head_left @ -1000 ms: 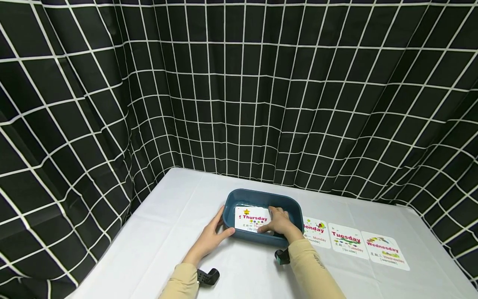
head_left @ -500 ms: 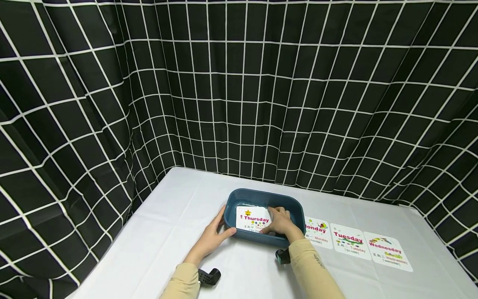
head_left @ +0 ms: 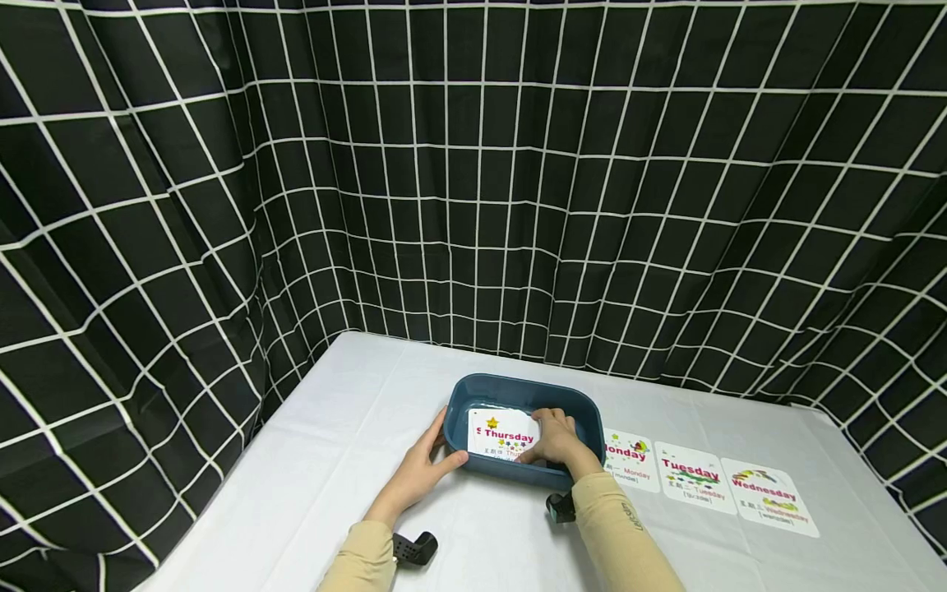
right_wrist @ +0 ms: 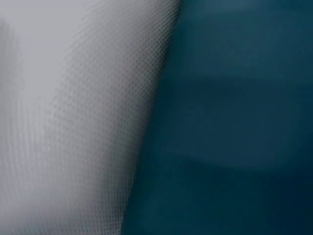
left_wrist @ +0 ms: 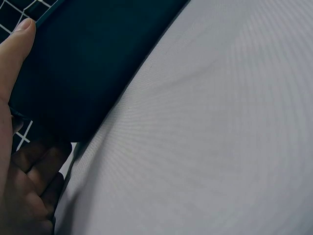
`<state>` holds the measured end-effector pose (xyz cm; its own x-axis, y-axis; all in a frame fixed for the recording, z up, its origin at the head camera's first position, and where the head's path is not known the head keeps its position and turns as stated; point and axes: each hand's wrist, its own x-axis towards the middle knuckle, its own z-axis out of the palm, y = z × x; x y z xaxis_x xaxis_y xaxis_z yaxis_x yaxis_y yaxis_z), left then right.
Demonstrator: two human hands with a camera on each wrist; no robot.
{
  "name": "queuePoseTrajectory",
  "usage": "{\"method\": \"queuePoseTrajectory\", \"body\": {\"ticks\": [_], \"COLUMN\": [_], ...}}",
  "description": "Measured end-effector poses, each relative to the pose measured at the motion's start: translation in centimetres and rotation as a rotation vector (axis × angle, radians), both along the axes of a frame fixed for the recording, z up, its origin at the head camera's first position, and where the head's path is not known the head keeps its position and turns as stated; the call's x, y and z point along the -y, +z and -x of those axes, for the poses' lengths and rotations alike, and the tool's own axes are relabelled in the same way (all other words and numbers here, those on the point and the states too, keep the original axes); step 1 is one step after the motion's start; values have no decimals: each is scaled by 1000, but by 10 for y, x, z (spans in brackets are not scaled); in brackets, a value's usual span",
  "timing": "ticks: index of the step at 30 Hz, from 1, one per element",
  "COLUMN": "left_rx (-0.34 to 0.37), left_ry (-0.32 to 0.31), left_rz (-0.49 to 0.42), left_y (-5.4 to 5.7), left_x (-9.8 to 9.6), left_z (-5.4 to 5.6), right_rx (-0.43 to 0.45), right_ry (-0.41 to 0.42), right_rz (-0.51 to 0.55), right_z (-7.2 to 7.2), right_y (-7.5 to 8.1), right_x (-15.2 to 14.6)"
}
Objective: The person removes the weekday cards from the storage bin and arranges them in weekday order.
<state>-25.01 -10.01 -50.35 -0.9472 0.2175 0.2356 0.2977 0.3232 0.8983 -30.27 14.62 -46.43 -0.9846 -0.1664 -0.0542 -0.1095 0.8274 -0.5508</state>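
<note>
A dark blue rectangular plastic box stands on the white cloth. My left hand holds its near left corner, thumb on the rim and fingers along the outside; the left wrist view shows that thumb against the box wall. Inside lies a white "Thursday" card with a star, over another card whose red "S" peeks out at the left. Reaching over the near rim, my right hand grips the Thursday card's right side between thumb and fingers. Only the box's outer wall and cloth fill the right wrist view.
Right of the box lies a row of cards: Monday, partly behind the box and right arm, then Tuesday and Wednesday. A black curtain with white grid lines rises behind the table and along both sides.
Within the box the Thursday card has shifted slightly right and toward me, under my right fingers. My left hand keeps its place on the box.
</note>
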Motion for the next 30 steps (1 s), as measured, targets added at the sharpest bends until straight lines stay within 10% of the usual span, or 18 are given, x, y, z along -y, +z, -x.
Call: {"method": "queuePoseTrajectory", "body": {"ticks": [8, 30], "left_rx": [7, 8], "left_ry": [5, 5], "left_rz": [20, 8], "left_y": [-18, -12], "left_x": [4, 3], "left_z": [10, 7], "right_rx": [-1, -141], "right_ry": [-48, -167], "right_rz": [54, 169], "right_z": [0, -9], "right_y": [-1, 16], "right_x": [4, 7]}}
